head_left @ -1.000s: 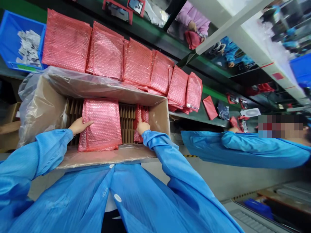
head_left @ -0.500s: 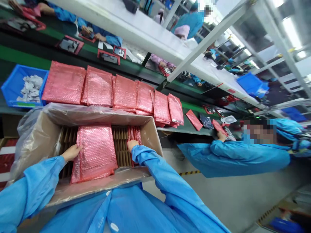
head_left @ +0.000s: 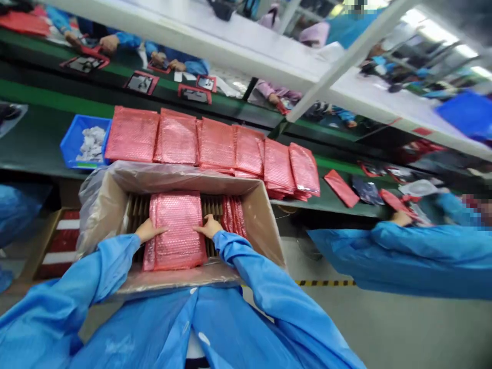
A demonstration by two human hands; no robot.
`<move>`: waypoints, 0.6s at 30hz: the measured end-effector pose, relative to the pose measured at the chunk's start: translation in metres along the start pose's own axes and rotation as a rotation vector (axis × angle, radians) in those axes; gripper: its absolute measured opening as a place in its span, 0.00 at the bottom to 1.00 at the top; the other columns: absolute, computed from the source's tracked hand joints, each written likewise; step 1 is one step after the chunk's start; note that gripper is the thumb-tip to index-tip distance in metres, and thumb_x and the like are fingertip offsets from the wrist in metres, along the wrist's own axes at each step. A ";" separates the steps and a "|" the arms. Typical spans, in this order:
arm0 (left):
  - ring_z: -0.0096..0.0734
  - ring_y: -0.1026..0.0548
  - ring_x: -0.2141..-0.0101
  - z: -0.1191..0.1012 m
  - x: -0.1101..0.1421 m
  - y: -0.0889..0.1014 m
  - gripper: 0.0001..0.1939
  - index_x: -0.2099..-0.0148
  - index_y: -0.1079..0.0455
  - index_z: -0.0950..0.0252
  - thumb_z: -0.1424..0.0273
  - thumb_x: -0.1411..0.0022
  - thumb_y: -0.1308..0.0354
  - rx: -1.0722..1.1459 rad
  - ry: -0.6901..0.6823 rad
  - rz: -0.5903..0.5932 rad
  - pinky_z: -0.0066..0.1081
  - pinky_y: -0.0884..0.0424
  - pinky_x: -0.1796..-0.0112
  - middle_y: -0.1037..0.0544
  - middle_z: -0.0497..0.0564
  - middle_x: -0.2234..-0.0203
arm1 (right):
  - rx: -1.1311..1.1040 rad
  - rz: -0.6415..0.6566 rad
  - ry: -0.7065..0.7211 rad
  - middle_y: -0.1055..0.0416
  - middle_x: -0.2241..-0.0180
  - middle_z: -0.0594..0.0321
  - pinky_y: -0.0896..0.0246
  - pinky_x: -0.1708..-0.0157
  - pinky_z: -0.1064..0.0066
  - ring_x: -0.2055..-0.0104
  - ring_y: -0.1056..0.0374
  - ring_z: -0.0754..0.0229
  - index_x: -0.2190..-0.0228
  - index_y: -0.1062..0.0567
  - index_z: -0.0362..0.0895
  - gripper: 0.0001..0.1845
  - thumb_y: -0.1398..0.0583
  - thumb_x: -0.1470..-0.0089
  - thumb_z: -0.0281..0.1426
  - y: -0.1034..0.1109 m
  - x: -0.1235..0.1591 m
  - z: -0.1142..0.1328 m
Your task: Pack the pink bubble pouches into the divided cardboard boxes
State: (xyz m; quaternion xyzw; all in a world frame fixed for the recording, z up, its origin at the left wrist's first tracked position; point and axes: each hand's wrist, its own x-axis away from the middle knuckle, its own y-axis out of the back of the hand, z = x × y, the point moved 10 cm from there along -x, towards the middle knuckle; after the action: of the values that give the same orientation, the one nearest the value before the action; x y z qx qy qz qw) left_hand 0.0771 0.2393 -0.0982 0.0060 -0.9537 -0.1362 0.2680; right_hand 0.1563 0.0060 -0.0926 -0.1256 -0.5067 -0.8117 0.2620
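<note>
A small stack of red bubble-wrap bags (head_left: 179, 225) lies over the cardboard box (head_left: 261, 205), across its rows of brown dividers (head_left: 211, 206). My left hand (head_left: 150, 230) is closed on the left edge of the stack, thumb on top. On the opposite edge my right hand (head_left: 209, 226) grips with its thumb over the upper bag; its other fingers are partly hidden. Several more red bubble-wrap bags (head_left: 233, 215) stand upright at the box's right end, just beyond my right hand. Clear plastic lining (head_left: 96, 179) hangs over the box's left rim.
Piles of red bubble-wrap bags (head_left: 217, 143) line the bench behind the box. A blue bin (head_left: 71, 143) of small white pieces stands left of them. Across the belt, co-workers' hands (head_left: 109, 45) handle items. A person in a blue sleeve (head_left: 423, 246) works at the right.
My right hand has left the upright bags and moved left to the stack's right edge. The stack has shifted back and sits straighter in the box. The camera view has swung left.
</note>
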 end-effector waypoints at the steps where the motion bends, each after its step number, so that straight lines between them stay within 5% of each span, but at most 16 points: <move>1: 0.43 0.29 0.49 0.003 -0.002 0.000 0.42 0.52 0.31 0.66 0.48 0.67 0.35 -0.003 -0.005 0.004 0.33 0.35 0.48 0.24 0.57 0.52 | -0.018 0.017 0.000 0.26 0.71 0.57 0.38 0.67 0.70 0.68 0.30 0.57 0.67 0.27 0.39 0.26 0.37 0.55 0.50 -0.003 -0.002 -0.002; 4: 0.45 0.27 0.51 0.015 -0.004 0.006 0.35 0.53 0.29 0.66 0.49 0.61 0.37 -0.035 0.015 -0.032 0.35 0.33 0.50 0.23 0.55 0.54 | -0.111 0.097 0.031 0.30 0.79 0.61 0.39 0.68 0.69 0.71 0.32 0.57 0.79 0.29 0.40 0.22 0.36 0.57 0.48 -0.008 -0.005 -0.006; 7: 0.50 0.26 0.53 0.026 -0.003 0.017 0.30 0.56 0.27 0.66 0.52 0.58 0.37 -0.097 0.071 -0.102 0.38 0.32 0.52 0.22 0.58 0.57 | -0.220 0.083 0.065 0.31 0.79 0.63 0.38 0.68 0.69 0.72 0.33 0.58 0.80 0.30 0.41 0.25 0.40 0.56 0.52 0.015 0.002 -0.023; 12: 0.51 0.25 0.55 0.036 -0.004 0.019 0.25 0.59 0.25 0.65 0.55 0.58 0.36 -0.180 0.132 -0.109 0.35 0.31 0.56 0.21 0.57 0.60 | -0.298 -0.054 0.042 0.27 0.71 0.57 0.35 0.63 0.63 0.66 0.31 0.55 0.68 0.31 0.42 0.31 0.46 0.56 0.58 0.083 0.035 -0.067; 18: 0.52 0.26 0.54 0.032 -0.006 0.012 0.28 0.52 0.28 0.67 0.55 0.52 0.40 -0.346 0.143 -0.037 0.35 0.33 0.55 0.23 0.59 0.56 | -0.199 -0.076 0.174 0.28 0.53 0.53 0.38 0.51 0.61 0.52 0.32 0.52 0.49 0.35 0.42 0.33 0.39 0.54 0.45 0.091 0.087 -0.050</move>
State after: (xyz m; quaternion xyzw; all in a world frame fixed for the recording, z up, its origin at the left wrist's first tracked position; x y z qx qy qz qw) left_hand 0.0663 0.2599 -0.1245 -0.0128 -0.8943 -0.3022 0.3297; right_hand 0.1375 -0.0956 -0.0058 -0.0609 -0.4033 -0.8752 0.2602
